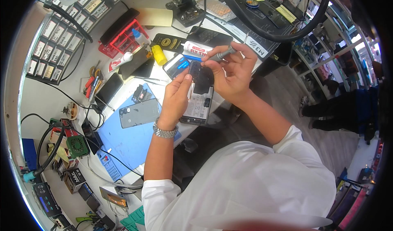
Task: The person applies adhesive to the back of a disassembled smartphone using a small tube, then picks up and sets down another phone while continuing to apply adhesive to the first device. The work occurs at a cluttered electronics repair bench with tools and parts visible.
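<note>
My left hand (174,102), a metal watch on its wrist, pinches the upper part of an opened phone (198,108) between thumb and fingers. The phone's battery shows below a black inner piece (202,81). My right hand (232,77) holds a grey screwdriver (224,55) between its fingers, the thin shaft pointing up and away from the phone. Its thumb and index finger meet the phone's upper right edge; whether they grip a small part there is hidden. A grey phone back cover (140,113) and small dark parts (141,92) lie on the blue mat (131,147).
A white tube (196,49), a yellow bottle (159,55) and a red rack (129,36) stand beyond my hands. A thick black hose (262,30) arches over the far right. Labelled drawers (61,45) line the left. Another person's dark-clothed legs (333,114) show at right.
</note>
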